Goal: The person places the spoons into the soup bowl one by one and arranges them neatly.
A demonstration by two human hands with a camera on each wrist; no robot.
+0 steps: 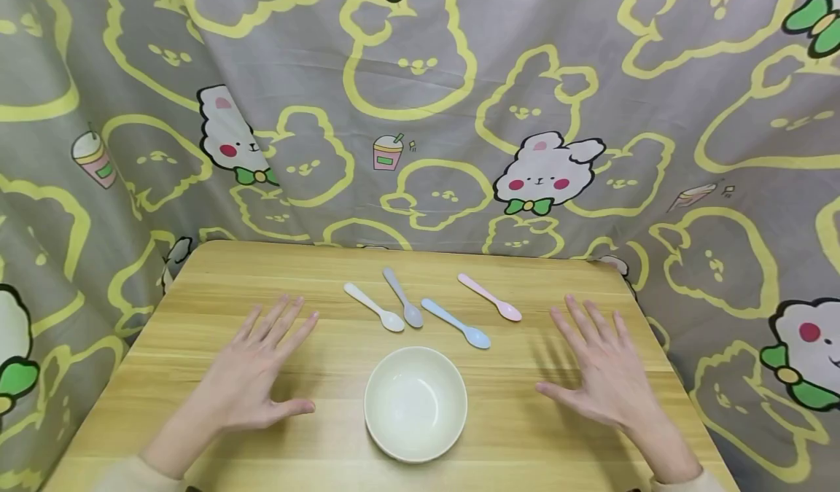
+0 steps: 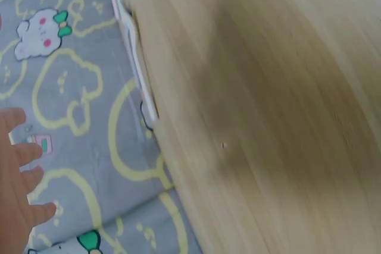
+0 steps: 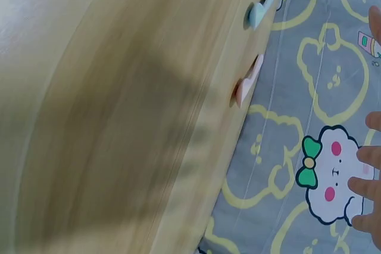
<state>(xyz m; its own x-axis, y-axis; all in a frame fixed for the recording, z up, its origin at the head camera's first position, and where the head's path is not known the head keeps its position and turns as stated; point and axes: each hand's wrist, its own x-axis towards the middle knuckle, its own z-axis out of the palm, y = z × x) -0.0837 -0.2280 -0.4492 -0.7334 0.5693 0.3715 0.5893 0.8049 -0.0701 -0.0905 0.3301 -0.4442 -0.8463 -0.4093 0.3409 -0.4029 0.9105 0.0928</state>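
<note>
My left hand hovers over the table with fingers spread, left of a cream bowl. On the bowl's other side my right hand is held the same way, and neither hand touches anything. Nothing shows inside the bowl. Behind it lie a white spoon, a grey spoon, a blue spoon and a pink spoon. The pink spoon is the nearest one to my right hand. In the right wrist view the pink spoon and blue spoon appear side-on.
Everything stands on a wooden table with light grain. A grey curtain printed with yellow outlines and white rabbits hangs right behind its back edge and along both sides. Shadows of my hands fall on the tabletop.
</note>
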